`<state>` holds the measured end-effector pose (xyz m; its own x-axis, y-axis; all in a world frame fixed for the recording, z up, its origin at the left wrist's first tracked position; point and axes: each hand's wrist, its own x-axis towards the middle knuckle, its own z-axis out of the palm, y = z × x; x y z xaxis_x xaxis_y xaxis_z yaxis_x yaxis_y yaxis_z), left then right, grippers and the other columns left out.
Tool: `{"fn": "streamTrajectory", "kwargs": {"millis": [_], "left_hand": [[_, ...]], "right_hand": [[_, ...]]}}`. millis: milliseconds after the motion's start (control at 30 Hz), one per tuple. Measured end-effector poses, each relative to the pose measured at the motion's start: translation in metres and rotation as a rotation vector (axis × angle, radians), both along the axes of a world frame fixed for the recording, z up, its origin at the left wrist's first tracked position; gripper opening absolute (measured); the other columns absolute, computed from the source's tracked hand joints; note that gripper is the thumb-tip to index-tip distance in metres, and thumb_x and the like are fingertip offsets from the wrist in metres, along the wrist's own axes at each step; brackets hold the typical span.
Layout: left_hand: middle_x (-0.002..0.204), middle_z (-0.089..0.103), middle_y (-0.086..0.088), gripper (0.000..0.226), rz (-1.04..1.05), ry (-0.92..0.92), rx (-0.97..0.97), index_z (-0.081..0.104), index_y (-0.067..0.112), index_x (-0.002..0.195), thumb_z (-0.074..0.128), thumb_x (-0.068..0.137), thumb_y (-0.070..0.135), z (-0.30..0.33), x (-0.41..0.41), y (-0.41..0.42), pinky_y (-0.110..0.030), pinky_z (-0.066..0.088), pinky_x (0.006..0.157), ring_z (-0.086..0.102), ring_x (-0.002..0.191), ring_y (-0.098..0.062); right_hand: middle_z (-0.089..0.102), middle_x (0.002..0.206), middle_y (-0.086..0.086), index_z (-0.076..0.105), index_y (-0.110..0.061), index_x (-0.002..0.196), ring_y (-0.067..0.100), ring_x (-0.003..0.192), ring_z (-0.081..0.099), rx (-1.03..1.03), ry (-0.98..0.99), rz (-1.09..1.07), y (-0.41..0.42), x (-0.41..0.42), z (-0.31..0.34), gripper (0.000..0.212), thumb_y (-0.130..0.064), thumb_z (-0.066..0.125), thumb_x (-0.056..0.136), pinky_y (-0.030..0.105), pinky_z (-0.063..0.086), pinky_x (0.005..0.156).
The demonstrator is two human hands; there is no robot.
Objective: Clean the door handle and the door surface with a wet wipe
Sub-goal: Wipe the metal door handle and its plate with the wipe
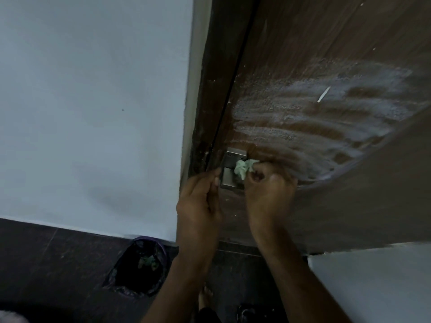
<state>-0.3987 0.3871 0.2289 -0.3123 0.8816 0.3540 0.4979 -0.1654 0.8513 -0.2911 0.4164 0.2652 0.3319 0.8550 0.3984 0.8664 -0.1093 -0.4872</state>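
Note:
The brown wooden door (326,38) fills the upper right, smeared with whitish wet streaks (314,117) above the handle. A silver metal handle plate (229,169) sits near the door's left edge. My right hand (268,192) grips a crumpled pale green wet wipe (243,167) and presses it against the handle plate; the handle lever itself is hidden behind this hand. My left hand (200,199) is at the plate's left edge with its fingers curled; what they hold cannot be made out.
A pale wall (93,101) stands left of the dark door frame (210,89). On the dark floor below sits a bin with a black liner (140,266) holding green scraps. A bare foot (205,297) shows between my forearms.

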Motion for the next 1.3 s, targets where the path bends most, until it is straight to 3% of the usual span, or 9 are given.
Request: {"fn": "streamTrajectory", "kwargs": {"millis": [67,133,267,533,733,833,1033,1167,1300], "left_hand": [[0.115,0.070,0.001,0.026,-0.013,0.002,0.005,0.071,0.015,0.121,0.056,0.100,0.012,0.002,0.002,0.000,-0.005,0.038,0.096,0.059,0.107,-0.003],[0.118,0.070,-0.001,0.029,-0.024,-0.016,0.017,0.070,0.012,0.123,0.058,0.098,0.005,0.004,0.005,0.001,-0.004,0.037,0.097,0.057,0.109,-0.001],[0.122,0.068,-0.002,0.036,-0.039,-0.058,0.036,0.068,0.010,0.126,0.056,0.094,-0.003,0.012,0.009,0.006,-0.003,0.036,0.097,0.057,0.111,0.000],[0.126,0.065,0.004,0.035,0.035,-0.135,0.017,0.064,0.017,0.132,0.049,0.100,0.019,0.009,0.008,-0.006,0.000,0.033,0.097,0.049,0.115,0.019],[0.123,0.064,0.009,0.030,0.025,-0.077,0.012,0.066,0.016,0.128,0.053,0.101,0.013,0.006,0.010,-0.008,0.001,0.032,0.096,0.052,0.110,0.014],[0.121,0.063,0.008,0.030,0.008,-0.067,-0.026,0.066,0.014,0.127,0.051,0.102,0.012,0.002,0.011,-0.003,0.002,0.032,0.094,0.052,0.108,0.008],[0.095,0.066,0.024,0.029,-0.040,-0.366,-0.311,0.066,0.038,0.107,0.050,0.103,0.013,-0.023,0.020,-0.011,0.000,0.044,0.075,0.062,0.089,0.014],[0.080,0.076,0.003,0.018,-0.121,-0.839,-0.494,0.076,0.014,0.091,0.060,0.098,0.016,-0.027,0.032,-0.002,-0.019,0.050,0.067,0.068,0.073,-0.007],[0.092,0.072,-0.020,0.018,-0.197,-1.247,-0.619,0.073,-0.004,0.095,0.056,0.097,0.003,-0.025,0.040,0.012,-0.038,0.051,0.078,0.064,0.085,-0.028]], "right_hand": [[0.071,0.091,0.008,0.074,-0.006,0.095,0.015,0.076,0.065,0.145,0.083,0.023,0.003,-0.003,0.003,0.015,0.002,0.075,0.083,0.012,0.051,0.072],[0.069,0.095,0.012,0.074,-0.003,0.092,0.009,0.078,0.059,0.296,0.099,0.067,0.008,-0.011,0.007,0.018,0.012,0.072,0.081,0.004,0.045,0.067],[0.069,0.100,0.021,0.077,0.005,0.100,0.027,0.088,0.067,0.420,-0.004,0.202,0.007,-0.022,0.004,0.017,0.011,0.070,0.086,0.028,0.057,0.079],[0.071,0.114,0.022,0.072,0.010,0.114,0.035,0.106,0.067,0.357,-0.236,0.519,0.015,-0.019,-0.011,0.024,0.002,0.073,0.091,0.041,0.057,0.089],[0.071,0.104,0.016,0.075,0.000,0.106,0.020,0.095,0.067,0.368,0.017,0.220,0.006,0.008,-0.019,0.017,-0.005,0.065,0.094,0.027,0.057,0.089],[0.078,0.093,0.008,0.080,-0.007,0.099,0.018,0.084,0.074,0.180,0.304,0.044,0.001,0.004,-0.025,0.014,-0.005,0.078,0.086,0.035,0.063,0.078],[0.077,0.075,-0.013,0.080,-0.019,0.089,0.001,0.073,0.076,0.109,0.909,-0.160,0.012,-0.004,-0.013,0.014,-0.006,0.081,0.084,0.016,0.060,0.066],[0.074,0.070,-0.017,0.077,-0.030,0.084,-0.003,0.068,0.073,0.098,0.861,-0.157,0.013,-0.006,-0.018,0.022,-0.008,0.080,0.085,0.012,0.057,0.060],[0.078,0.079,-0.007,0.078,-0.027,0.082,0.007,0.071,0.075,-0.002,0.790,-0.197,0.012,-0.008,-0.027,0.016,-0.011,0.080,0.085,0.038,0.065,0.072]]}}
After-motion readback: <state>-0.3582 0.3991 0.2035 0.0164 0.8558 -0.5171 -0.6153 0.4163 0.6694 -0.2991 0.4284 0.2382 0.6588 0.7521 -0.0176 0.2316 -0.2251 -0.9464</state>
